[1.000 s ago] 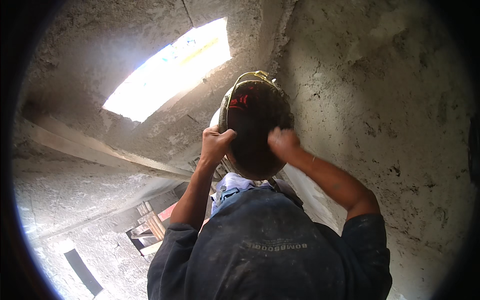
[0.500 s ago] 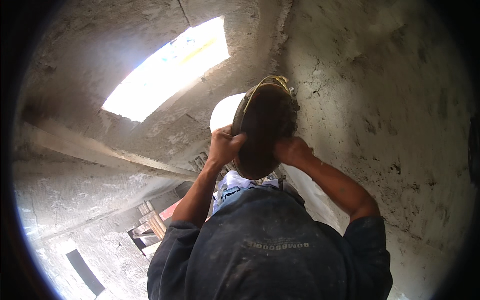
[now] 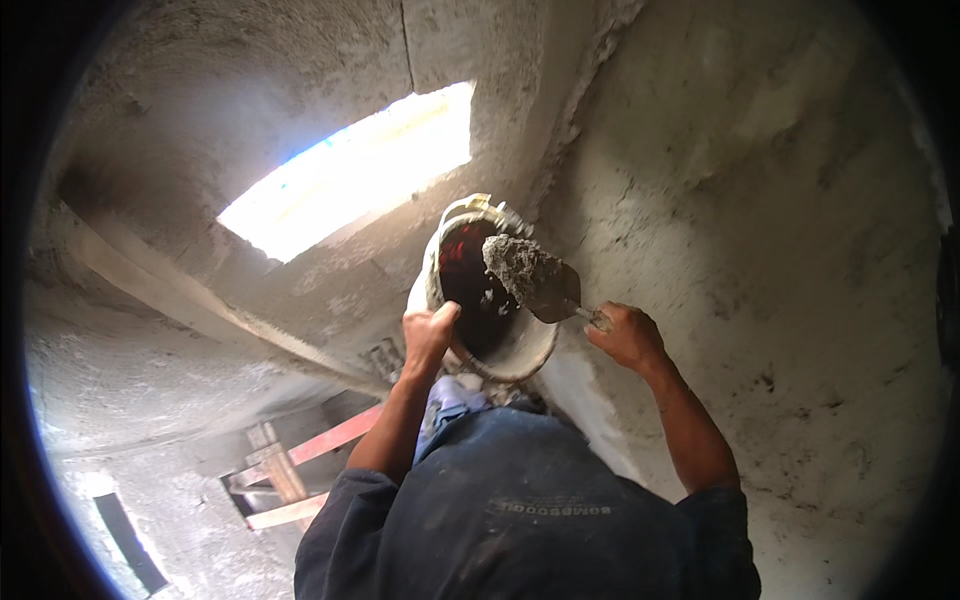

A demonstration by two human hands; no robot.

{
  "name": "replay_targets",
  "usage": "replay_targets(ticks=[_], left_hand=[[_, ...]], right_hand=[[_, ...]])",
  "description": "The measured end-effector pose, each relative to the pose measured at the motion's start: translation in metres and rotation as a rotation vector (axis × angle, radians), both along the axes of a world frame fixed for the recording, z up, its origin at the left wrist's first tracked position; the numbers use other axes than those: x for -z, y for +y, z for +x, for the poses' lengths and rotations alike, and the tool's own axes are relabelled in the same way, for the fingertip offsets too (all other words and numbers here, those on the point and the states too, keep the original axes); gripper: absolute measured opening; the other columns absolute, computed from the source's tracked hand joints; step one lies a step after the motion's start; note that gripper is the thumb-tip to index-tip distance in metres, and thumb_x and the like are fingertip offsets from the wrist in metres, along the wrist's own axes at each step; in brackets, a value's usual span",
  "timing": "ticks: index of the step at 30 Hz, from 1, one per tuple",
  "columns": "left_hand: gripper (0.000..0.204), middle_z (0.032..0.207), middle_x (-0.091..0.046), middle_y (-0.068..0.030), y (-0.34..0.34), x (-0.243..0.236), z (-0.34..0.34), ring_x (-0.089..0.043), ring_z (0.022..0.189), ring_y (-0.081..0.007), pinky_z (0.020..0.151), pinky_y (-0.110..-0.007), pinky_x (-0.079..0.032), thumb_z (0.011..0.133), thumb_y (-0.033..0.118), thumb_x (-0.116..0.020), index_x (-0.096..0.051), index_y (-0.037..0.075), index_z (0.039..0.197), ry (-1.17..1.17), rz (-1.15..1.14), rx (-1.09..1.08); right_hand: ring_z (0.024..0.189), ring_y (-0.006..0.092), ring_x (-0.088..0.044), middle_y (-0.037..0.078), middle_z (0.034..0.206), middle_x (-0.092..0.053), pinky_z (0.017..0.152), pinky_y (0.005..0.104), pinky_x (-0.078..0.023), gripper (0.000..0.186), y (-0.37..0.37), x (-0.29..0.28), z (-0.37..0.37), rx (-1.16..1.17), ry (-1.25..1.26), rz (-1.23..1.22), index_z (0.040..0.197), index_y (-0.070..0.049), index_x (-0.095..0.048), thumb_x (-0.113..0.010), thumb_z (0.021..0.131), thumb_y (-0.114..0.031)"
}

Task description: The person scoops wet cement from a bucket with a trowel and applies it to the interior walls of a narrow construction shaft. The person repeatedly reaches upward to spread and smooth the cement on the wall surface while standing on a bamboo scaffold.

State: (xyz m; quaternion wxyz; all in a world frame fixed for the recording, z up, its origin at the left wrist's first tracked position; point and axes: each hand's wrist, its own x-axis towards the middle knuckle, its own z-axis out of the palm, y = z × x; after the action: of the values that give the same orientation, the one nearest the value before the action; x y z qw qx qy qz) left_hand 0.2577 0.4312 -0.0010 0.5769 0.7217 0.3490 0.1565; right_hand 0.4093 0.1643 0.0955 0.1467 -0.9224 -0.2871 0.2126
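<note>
My left hand [image 3: 430,335] is closed on the near-left rim of a pale bucket [image 3: 535,352], which is tilted so that its dark inside shows. In my right hand [image 3: 628,337] is the handle of a trowel [image 3: 553,292], gripped with the fingers wrapped round it. A lump of grey wet mortar [image 3: 520,265] lies on the trowel's blade, over the bucket's mouth. Bits of mortar seem to be in the air below the blade. The bucket's bottom is too dark to make out.
A rough plastered wall [image 3: 760,270] rises close on my right. Ahead to the left is a bright opening [image 3: 360,165] in the wall. A long ledge [image 3: 220,300] runs along the left side. Wooden boards [image 3: 285,470] and a red beam [image 3: 340,436] stand lower left.
My right hand has come out of the bucket to the right, bringing the trowel and mortar into sight. The bucket has dropped slightly and its mouth shows more light.
</note>
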Motion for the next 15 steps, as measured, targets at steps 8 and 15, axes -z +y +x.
replay_targets(ticks=[8,15], left_hand=[[0.024,0.048,-0.042,-0.0001,-0.011,0.04,-0.006,-0.039,0.043,-0.0122,0.042,-0.033,-0.033,0.066,0.017,-0.058,-0.047,-0.002,0.054,-0.226,-0.049,-0.177],[0.026,0.045,-0.04,-0.0016,0.015,0.079,-0.041,-0.042,0.042,-0.0146,0.043,-0.036,-0.036,0.063,0.016,-0.059,-0.046,-0.004,0.053,-0.189,0.217,-0.402]], right_hand=[[0.073,0.0298,-0.064,0.013,0.08,-0.064,0.066,0.0386,-0.051,0.026,-0.004,-0.177,0.039,-0.228,-0.497,-0.055,0.09,-0.004,-0.063,-0.065,0.076,-0.026],[0.058,0.0135,-0.058,0.005,0.068,-0.06,0.055,0.0298,-0.048,0.031,0.059,-0.302,0.058,-0.113,0.003,0.413,0.096,-0.004,-0.063,-0.067,0.078,-0.029]])
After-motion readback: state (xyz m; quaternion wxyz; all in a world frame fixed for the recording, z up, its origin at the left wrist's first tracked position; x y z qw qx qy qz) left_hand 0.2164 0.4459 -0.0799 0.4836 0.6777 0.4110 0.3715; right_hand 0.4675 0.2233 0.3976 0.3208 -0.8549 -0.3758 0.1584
